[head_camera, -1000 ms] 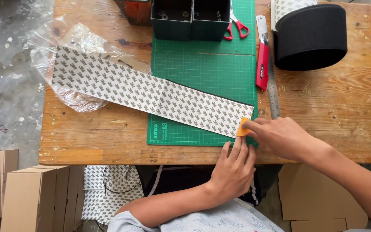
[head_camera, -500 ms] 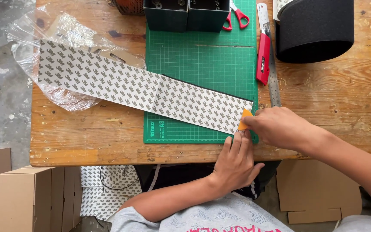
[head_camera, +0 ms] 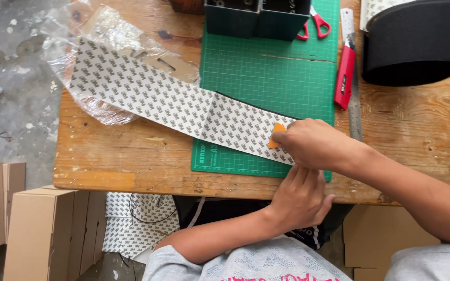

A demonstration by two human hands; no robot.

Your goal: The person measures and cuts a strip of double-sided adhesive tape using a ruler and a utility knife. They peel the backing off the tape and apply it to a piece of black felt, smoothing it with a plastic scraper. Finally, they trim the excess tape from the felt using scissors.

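Nearest, at about six o'clock, the left hand lies at the table's front edge with its fingers flat and together, pressing down on the near end of the patterned strip; it grips nothing. Just beyond it, toward twelve o'clock, the right hand is curled shut around a small orange scraper, whose tip pokes out at the hand's nine o'clock side and rests on the strip's surface.

The strip itself is a long white band printed with small grey marks. Its near end sits on the green cutting mat beneath both hands, and from there it runs toward ten o'clock, off the mat, across the wooden table and onto a crumpled clear plastic bag at the far left corner.

Farther out, at about one o'clock from the right hand, a red utility knife lies along the mat's right edge, touching a steel ruler just beside it. Beyond these, red-handled scissors rest on the mat near two dark green boxes at twelve o'clock. At two o'clock stands a wide roll of black material.

Off the table, at eight o'clock, cardboard boxes stand on the floor.
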